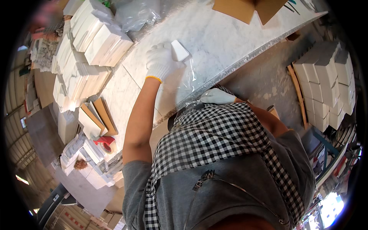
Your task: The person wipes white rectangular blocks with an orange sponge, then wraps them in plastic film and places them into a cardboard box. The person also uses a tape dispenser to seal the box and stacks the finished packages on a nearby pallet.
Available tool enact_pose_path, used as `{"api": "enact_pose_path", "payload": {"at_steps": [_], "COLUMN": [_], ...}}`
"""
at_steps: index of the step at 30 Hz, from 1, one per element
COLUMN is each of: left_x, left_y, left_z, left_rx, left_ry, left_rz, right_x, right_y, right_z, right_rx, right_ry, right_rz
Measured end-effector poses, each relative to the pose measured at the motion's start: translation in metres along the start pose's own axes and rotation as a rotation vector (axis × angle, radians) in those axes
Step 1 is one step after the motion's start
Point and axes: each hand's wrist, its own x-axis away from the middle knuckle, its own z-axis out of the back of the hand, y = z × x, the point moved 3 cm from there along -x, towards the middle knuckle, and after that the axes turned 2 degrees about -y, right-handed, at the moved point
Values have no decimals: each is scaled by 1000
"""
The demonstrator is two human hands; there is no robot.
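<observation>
My left hand (159,63), in a white knit glove with a yellow cuff, is over the marble-patterned tabletop (132,53). Its fingers are bent, and its thumb side closes on a small white slab (179,51) with a slanted outline. Clear plastic film (193,73) glints below the slab and runs toward the table's near edge. There my right hand (217,96), gloved too, is close against the checked apron. The fingers of that hand are together at crumpled clear plastic (189,103); their tips are partly hidden.
Stacked white slabs (86,46) line the table's left side, with clear plastic bags (138,14) behind. Brown cardboard strips (104,117) and a red-and-tan tape roll (106,144) lie at left. An open carton (249,9) stands far right; beyond the table edge are stacked white blocks (322,82).
</observation>
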Motion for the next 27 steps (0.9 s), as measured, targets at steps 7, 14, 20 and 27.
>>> {"api": "enact_pose_path", "payload": {"at_steps": [7, 14, 20, 27], "left_x": [6, 55, 96, 21], "left_y": [-12, -73, -44, -80], "left_z": [-3, -34, -49, -104], "left_rx": [165, 241, 275, 1462], "left_ry": [189, 587, 410, 560], "left_rz": [-145, -124, -86, 331], "right_x": [40, 39, 0, -49], "right_y": [-36, -103, -172, -295], "right_z": [0, 14, 58, 96], "right_rx": [-126, -387, -181, -499], "right_ry": [59, -244, -139, -375], "right_rz": [182, 360, 630, 591]}}
